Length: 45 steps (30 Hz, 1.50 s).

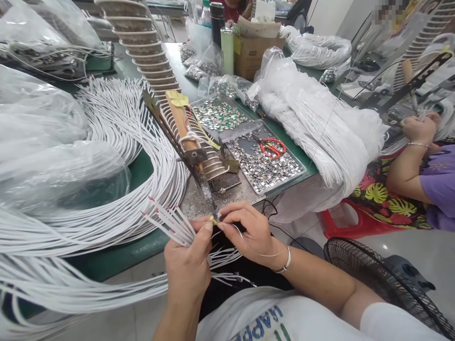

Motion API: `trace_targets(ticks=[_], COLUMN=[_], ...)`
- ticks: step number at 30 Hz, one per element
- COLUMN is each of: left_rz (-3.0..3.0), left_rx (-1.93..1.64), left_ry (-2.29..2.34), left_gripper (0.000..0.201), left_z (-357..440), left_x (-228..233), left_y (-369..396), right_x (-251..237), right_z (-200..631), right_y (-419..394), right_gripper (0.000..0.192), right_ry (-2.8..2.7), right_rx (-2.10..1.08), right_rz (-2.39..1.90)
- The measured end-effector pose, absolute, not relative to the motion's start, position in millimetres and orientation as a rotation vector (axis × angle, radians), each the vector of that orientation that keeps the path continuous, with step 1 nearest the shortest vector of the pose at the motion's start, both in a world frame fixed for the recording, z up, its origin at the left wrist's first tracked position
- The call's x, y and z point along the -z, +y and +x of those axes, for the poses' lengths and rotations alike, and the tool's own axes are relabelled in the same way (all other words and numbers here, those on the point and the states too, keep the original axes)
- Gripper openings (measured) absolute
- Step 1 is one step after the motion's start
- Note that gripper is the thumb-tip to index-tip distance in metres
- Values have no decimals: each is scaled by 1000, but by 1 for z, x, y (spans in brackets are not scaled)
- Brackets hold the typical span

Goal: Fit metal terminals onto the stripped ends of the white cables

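Note:
My left hand [190, 258] is closed around a bundle of white cables [172, 222], whose cut ends, some reddish, point up and left. Its thumb and forefinger meet my right hand's fingertips, with something small and yellow [213, 220] between them. My right hand [245, 227] is in a pinch, and a thin silvery wire [241, 232] loops from its fingers towards the wrist. Right above the fingertips ends the dark tip of a soldering iron [208, 192], clamped on a wooden bar [183, 123] beside a coil-shaped holder [152, 52]. The exact joint is hidden by my fingers.
Long white cables [142, 213] curve across the green table at left, beside plastic bags [53, 142]. A tray [266, 166] holds small metal connectors and red-handled scissors [273, 148]; green-and-silver pieces [220, 113] lie behind. Bagged cables [313, 113], a fan [373, 279] and a co-worker's hand [419, 128] are at right.

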<state>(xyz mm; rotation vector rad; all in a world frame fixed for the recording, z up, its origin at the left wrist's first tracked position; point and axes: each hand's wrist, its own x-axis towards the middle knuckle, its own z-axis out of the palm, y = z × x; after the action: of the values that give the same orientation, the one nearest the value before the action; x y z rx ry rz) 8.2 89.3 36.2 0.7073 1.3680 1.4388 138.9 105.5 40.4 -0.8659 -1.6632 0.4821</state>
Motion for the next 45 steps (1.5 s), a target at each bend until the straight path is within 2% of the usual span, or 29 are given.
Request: trace_targets(ticks=[12,21,29,32,34,36,42,45], left_rz=[730,648,452,555,670,778,1052,1120], left_rx=[-1355,-1035,-1059,-1014,-985,-958,-865,-808], left_ry=[1433,1373,1500,1578,1612,1610,1536,1508], left_gripper=[15,33,44,54,53,49,26,31], left_z=[4,-5,-11,-5,-1,0,-1,-5], left_x=[-13,10,21,15,8,1,2,10], left_y=[82,51,23,20,22,25,24,21], right_x=[-22,-10,2,-1,-6,-9,-6,-4], right_z=[142,154,204,192,175,159,137,140], right_y=[99,86,68,62,58,56,53,53], right_gripper=[6,10,10,16,20,17,1,3], right_ry=[-1691,-1800,-2576,-2547,-2470,-2382,-2187,-2130], right_rx=[-631,-835,-733,-847,-926,-952,-1104,-1188], right_rz=[-881,-1027,-1398,-1212,-1001,-908,-971,-975])
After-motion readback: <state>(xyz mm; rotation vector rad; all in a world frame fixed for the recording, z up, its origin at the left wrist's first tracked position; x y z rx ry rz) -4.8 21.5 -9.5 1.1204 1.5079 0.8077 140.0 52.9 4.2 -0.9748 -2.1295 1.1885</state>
